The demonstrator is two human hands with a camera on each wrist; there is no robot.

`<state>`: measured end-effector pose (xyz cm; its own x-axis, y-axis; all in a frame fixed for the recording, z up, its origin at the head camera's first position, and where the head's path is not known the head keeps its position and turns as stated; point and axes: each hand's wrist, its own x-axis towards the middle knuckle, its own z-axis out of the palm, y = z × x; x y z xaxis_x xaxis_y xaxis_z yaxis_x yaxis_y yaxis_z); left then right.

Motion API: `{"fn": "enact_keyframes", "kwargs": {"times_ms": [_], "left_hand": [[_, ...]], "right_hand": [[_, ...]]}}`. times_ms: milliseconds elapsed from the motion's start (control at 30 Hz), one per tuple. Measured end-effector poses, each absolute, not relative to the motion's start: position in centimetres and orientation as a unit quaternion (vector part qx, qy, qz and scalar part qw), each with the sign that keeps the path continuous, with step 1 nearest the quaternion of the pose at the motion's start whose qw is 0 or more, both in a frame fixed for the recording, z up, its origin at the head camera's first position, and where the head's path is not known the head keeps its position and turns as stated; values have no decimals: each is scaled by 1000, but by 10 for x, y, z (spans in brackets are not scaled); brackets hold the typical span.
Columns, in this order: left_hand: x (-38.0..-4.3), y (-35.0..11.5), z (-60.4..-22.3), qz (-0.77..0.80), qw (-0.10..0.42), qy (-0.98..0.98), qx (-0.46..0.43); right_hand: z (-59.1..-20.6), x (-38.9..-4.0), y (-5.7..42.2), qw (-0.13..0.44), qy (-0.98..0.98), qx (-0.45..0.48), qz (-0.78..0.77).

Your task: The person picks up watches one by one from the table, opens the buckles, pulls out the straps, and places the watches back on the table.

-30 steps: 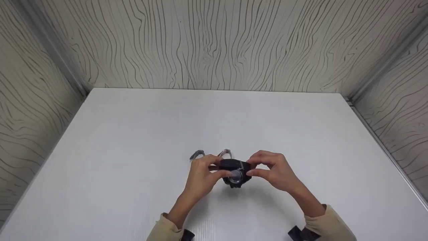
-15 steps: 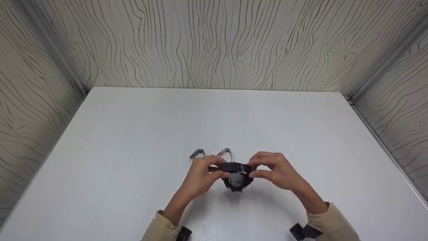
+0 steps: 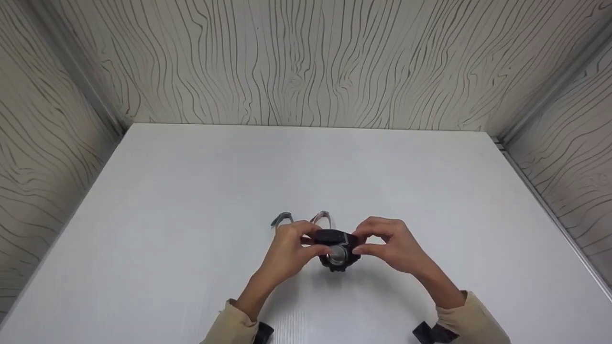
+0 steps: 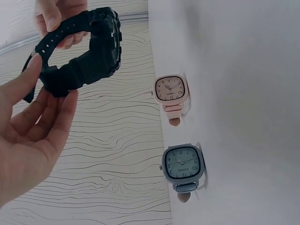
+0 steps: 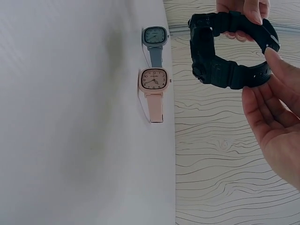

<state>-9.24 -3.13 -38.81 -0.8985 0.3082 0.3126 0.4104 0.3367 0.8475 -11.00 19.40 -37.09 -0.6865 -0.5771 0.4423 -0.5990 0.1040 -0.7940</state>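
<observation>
Both hands hold a black wristwatch (image 3: 331, 235) above the white table, its strap curved into a loop. My left hand (image 3: 287, 253) pinches the strap between thumb and fingers on one side. Opposite it, my right hand (image 3: 394, 246) pinches the other side of the strap. In the left wrist view the row of strap holes shows, and the bulky case (image 4: 108, 42) hangs away from the fingers; its dial is seen only edge-on. The strap's fastening is partly covered by the fingers.
Beyond the hands, a pink watch (image 4: 170, 88) and a blue-grey watch (image 4: 183, 161) stand side by side on the white table (image 3: 191, 191). Wood-patterned panels (image 3: 296, 62) enclose the table at the back and both sides.
The black watch tilted and dipped slightly towards me half a second ago, then tipped partly back. Both hands keep their grip and have hardly shifted.
</observation>
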Motion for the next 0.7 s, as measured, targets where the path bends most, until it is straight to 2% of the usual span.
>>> {"fn": "enact_keyframes", "kwargs": {"times_ms": [300, 600, 700], "left_hand": [[-92, -32, -387, -538, 51, -813, -219], [-92, -33, -387, -558, 45, -807, -192], [-92, -33, -387, -569, 41, -802, -176]], "right_hand": [[-361, -103, 184, 90, -777, 388, 488], [-360, -101, 180, 112, -791, 373, 472], [-361, -103, 181, 101, -786, 373, 483]]}}
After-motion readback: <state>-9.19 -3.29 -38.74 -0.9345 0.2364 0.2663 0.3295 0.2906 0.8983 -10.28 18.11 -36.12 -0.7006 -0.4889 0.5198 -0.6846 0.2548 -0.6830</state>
